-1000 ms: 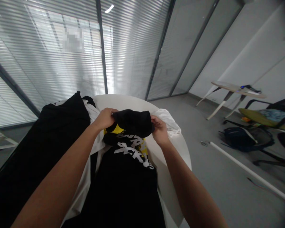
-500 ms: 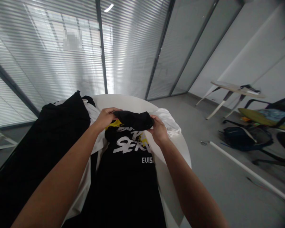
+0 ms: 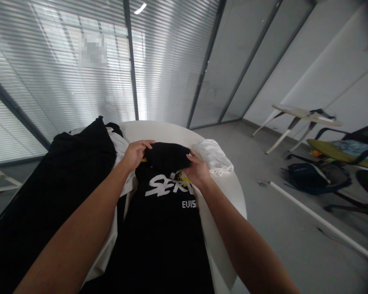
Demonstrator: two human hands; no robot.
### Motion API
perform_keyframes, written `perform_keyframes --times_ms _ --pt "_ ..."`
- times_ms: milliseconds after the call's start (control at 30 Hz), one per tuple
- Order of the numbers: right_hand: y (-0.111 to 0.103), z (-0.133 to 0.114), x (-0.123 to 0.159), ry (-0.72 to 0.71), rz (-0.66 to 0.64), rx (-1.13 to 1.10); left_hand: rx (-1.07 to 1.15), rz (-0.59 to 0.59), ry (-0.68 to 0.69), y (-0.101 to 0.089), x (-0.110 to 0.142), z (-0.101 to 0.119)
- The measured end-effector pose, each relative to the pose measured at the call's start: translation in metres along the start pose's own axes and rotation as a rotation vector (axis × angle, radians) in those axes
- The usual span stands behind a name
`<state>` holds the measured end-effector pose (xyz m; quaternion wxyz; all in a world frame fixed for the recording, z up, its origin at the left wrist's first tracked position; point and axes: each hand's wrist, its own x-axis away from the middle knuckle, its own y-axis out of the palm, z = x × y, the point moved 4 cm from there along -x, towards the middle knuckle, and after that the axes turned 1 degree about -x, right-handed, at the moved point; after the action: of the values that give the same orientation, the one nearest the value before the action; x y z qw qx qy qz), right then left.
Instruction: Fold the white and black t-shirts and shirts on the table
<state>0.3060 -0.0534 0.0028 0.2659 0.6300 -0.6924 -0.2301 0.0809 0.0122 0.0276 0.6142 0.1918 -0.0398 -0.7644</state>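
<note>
Black folded fabric (image 3: 167, 157) is being held across the middle of the head view, with its long axis running roughly left to right and tilting only slightly. Its left end is being gripped by the left hand (image 3: 136, 154), whose curled fingers (image 3: 147, 143) are being pressed over the top of the fold. Its right end is being contacted by the right hand (image 3: 198, 169), whose fingers (image 3: 190, 157) are being curved against the fabric; how firmly it is being gripped cannot be told. Neither hand is clearly nearer, as the fold is being spanned between them.

Directly below the fold, toward the lower centre of the frame, a black T-shirt (image 3: 162, 232) is being laid out with its white and yellow print facing up. Whether the fold belongs to this shirt cannot be confirmed. A white garment (image 3: 214, 157) is being bunched just beyond the right hand, and a black garment (image 3: 55, 192) is being spread along the left of the frame. Both garments and the T-shirt are being supported by a white round table (image 3: 162, 130). At the right of the frame, a backpack (image 3: 309, 175) is being rested on the grey floor (image 3: 263, 245).
</note>
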Motion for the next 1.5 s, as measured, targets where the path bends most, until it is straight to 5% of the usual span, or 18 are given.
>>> perform_keyframes --times_ms 300,600,800,1033,1267,1500 --pt "-0.015 0.012 -0.009 0.053 0.081 0.151 -0.324 0.162 0.047 -0.01 -0.008 -0.024" --pt "-0.006 0.011 -0.008 0.023 0.067 0.343 -0.1 0.16 -0.005 -0.013 -0.011 -0.013" --pt "0.005 -0.01 -0.036 0.011 -0.005 0.467 -0.137 0.12 -0.008 -0.012 -0.012 -0.014" --pt "-0.005 -0.011 -0.066 0.178 0.133 0.384 -0.071 0.103 -0.013 -0.016 -0.011 -0.014" --pt "-0.015 -0.017 -0.081 0.117 0.113 0.104 0.051 0.112 -0.088 -0.013 -0.009 -0.008" --pt "-0.023 0.001 -0.089 -0.079 0.287 0.294 0.061 0.16 -0.12 -0.016 -0.012 -0.022"
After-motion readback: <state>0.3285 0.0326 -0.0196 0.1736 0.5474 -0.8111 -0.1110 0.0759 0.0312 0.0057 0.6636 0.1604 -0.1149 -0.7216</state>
